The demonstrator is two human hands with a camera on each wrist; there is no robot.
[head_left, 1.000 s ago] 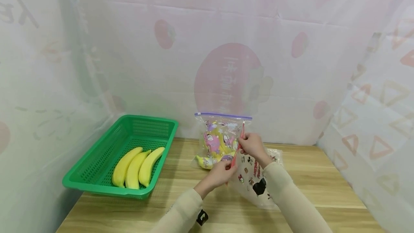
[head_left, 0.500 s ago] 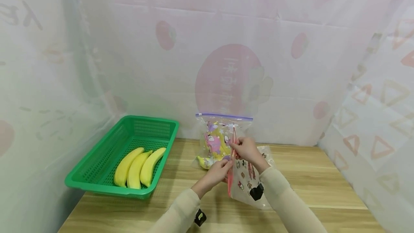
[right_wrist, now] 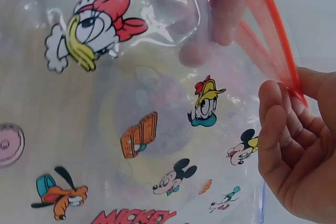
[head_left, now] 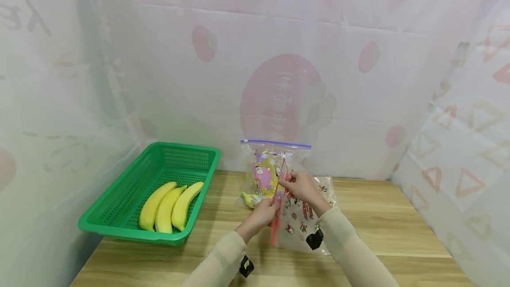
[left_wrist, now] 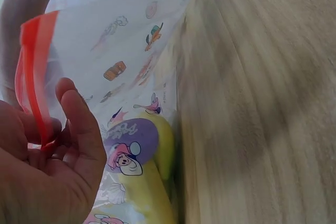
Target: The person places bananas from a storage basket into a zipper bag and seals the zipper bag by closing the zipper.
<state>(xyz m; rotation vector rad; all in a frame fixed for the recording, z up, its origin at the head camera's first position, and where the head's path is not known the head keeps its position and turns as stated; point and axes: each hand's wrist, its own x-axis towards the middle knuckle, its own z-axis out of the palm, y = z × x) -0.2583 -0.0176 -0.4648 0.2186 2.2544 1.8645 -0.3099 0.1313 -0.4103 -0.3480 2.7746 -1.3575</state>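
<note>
Bag held in front of purple-zipped bag of bananas, right of green basket; red rim parted wider than second ago, so opening apparently underway. Left hand, right hand both curled, pinching rim.

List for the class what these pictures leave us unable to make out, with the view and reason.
- Head view: how many bananas the purple-zip bag holds; its cartoon prints and the red-zip bag cover them.
- Left wrist view: the rest of the left hand, cut off by the left and bottom edges.
- Right wrist view: the red lettering's bottom, cut off by the lower edge.
</note>
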